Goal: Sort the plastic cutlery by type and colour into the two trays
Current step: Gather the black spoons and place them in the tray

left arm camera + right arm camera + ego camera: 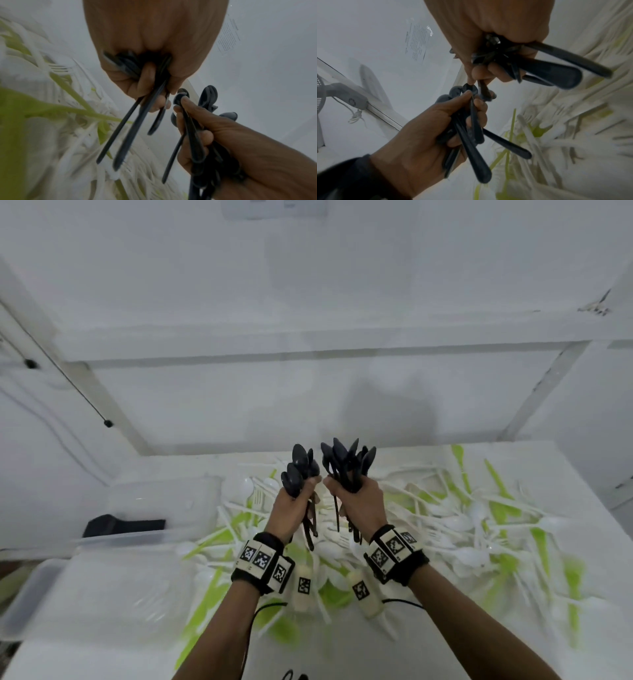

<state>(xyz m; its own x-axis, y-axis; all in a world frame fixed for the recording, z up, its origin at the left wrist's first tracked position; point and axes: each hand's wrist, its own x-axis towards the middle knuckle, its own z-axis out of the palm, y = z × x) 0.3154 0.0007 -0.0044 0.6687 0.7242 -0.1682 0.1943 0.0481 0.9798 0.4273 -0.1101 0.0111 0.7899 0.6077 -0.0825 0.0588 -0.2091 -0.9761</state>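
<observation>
My left hand (297,501) grips a bunch of black plastic spoons (300,470), bowls up and handles hanging below the fist (123,135). My right hand (356,501) grips a larger bunch of black spoons (349,463) the same way, handles showing in the right wrist view (556,73). Both fists are held close together above a big heap of white and lime-green cutlery (445,525) on the table. Two clear plastic trays stand to the left: the far tray (164,494) and the near tray (102,587).
A black object (123,525) lies in the far tray. White wall and shelf frame stand behind the table. Thin black cables (253,621) run from my wristbands. A fan (337,93) is mounted on the wall at left.
</observation>
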